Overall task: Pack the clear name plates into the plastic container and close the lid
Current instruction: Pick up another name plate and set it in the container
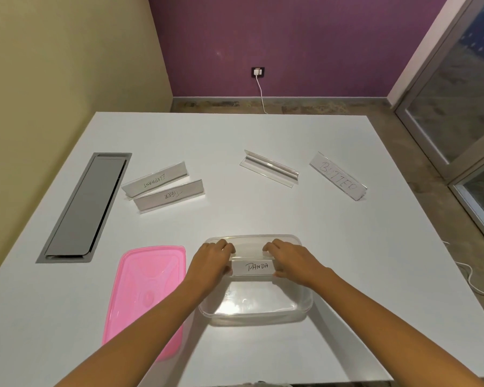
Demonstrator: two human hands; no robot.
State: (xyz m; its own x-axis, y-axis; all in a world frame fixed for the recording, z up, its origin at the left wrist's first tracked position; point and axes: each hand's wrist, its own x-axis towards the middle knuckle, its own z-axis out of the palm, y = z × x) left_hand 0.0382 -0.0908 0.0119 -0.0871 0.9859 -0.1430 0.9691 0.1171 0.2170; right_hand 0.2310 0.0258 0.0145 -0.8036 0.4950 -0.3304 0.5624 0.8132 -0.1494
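Note:
A clear plastic container (263, 310) stands open near the table's front edge. My left hand (214, 262) and my right hand (289, 261) each grip one end of the clear name plate marked PANDA (253, 267), held over the container's far half. The pink lid (146, 291) lies flat to the container's left. Farther back lie the ELEPHANT plate (155, 180) and the TIGER plate (169, 195) on the left, an unlabelled clear plate (268, 167) in the middle and the BUTTER plate (338, 175) on the right.
The white table (235, 135) has a grey recessed cable hatch (85, 206) along its left side. A yellow wall borders the left, a purple wall with a socket and white cable (260, 90) stands behind, and a glass door is on the right.

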